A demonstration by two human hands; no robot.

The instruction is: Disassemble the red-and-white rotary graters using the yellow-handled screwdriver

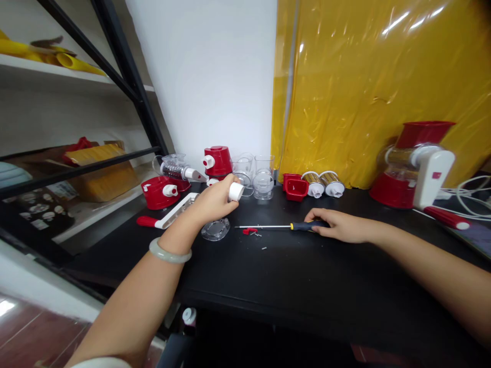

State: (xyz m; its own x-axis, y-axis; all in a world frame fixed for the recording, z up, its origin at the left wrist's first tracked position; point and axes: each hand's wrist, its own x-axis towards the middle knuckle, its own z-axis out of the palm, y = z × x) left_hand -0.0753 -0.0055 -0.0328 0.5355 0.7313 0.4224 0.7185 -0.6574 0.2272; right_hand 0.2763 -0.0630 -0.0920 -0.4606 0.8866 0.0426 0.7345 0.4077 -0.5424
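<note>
My left hand [215, 200], wearing a pale bangle, is closed around a small white cylindrical part [236, 192] above the table. Below it lies a clear round plastic disc [215, 229]. My right hand [333, 225] grips the dark blue handle of a screwdriver [268, 226], which lies along the tabletop with its shaft pointing left. Near the shaft are a small red piece [250, 231] and several tiny screws [264, 248]. Behind my left hand stands a red grater body [217, 161] with a white knob, partly hidden by the hand.
An assembled red and white rotary grater [414, 168] stands at right. Along the back are drum graters [332, 184], red cups [296, 189] and clear plastic housings [263, 179]. A red base [159, 193] and a crank handle [169, 217] lie left, beside a metal-framed shelf [130, 66].
</note>
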